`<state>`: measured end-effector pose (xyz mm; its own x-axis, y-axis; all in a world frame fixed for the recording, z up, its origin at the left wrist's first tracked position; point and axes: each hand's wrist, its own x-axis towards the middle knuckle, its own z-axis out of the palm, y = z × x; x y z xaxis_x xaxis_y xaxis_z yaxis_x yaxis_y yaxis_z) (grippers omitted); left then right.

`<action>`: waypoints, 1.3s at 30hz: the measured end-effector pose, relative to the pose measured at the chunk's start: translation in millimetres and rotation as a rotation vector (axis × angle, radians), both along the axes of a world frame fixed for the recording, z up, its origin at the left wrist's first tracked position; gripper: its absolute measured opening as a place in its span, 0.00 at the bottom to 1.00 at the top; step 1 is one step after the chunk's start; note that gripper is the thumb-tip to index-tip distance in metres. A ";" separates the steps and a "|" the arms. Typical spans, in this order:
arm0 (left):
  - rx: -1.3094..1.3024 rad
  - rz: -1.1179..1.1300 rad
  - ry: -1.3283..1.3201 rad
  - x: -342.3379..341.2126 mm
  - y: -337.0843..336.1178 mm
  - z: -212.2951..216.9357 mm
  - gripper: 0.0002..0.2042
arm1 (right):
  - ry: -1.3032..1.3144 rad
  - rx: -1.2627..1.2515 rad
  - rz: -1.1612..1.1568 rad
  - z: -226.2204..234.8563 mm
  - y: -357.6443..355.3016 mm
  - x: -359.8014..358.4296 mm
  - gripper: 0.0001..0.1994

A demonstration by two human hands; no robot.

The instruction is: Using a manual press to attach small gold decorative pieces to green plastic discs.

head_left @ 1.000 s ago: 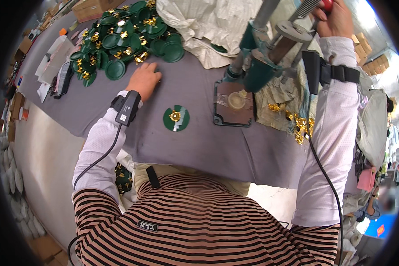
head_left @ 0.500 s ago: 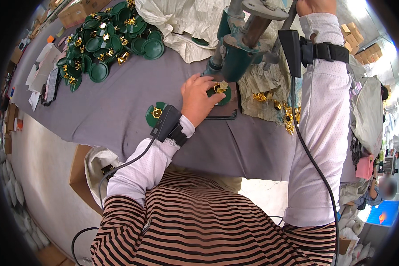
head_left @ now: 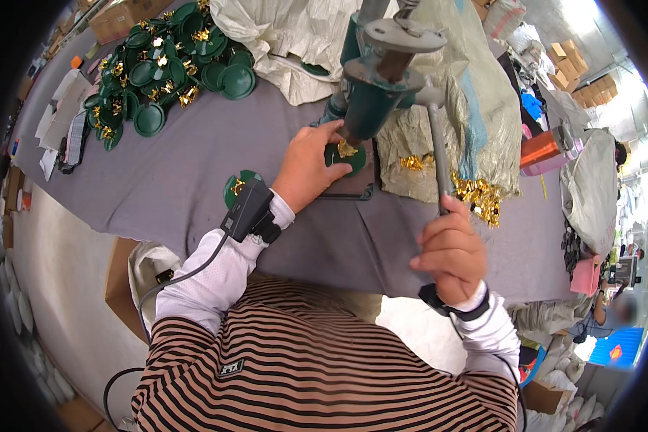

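Note:
A hand-operated press point(head_left: 373, 104), green with worn metal parts, stands on the table with its ram low. Beneath it lies a round green plastic disc point(head_left: 358, 160) bearing a crumpled-looking gold metal clip point(head_left: 346, 149), which meets the ram or sits just under it. My left hand point(head_left: 308, 165) grips this disc, thumb on the near edge and fingers on the far side. The lower end of the press's grey lever point(head_left: 440, 155) is in my right hand point(head_left: 451, 248), fingers curled round it. Beside my left wrist rests another green disc point(head_left: 230, 193) with a gold clip, partly hidden by the wrist device.
A heap of green discs with gold clips point(head_left: 149, 119) covers the far left of the grey cloth-covered table point(head_left: 295, 248). Loose gold clips point(head_left: 480, 201) spill from a woven sack point(head_left: 497, 144) right of the press. An orange-red bottle point(head_left: 541, 150) stands farther right.
My right hand has pulled the lever from high at the back down toward me, and the ram has dropped onto or close to the clip. My left hand stays at the disc.

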<state>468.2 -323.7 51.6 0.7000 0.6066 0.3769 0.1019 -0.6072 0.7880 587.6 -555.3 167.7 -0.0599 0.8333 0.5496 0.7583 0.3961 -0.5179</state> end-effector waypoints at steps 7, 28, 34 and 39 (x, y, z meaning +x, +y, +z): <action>0.071 0.091 0.194 4.2 -2.0 16.9 0.27 | 0.631 0.516 -0.054 118.2 122.9 49.8 0.12; 0.136 -0.106 0.753 -174.6 54.8 49.8 0.12 | 0.942 0.247 0.068 141.9 205.0 154.5 0.17; -0.100 0.041 0.902 -351.4 60.9 78.7 0.13 | 0.858 0.208 -0.014 136.7 198.6 164.3 0.20; -0.355 0.100 1.180 -394.7 101.6 90.2 0.22 | 0.897 0.251 -0.130 133.6 186.7 181.2 0.25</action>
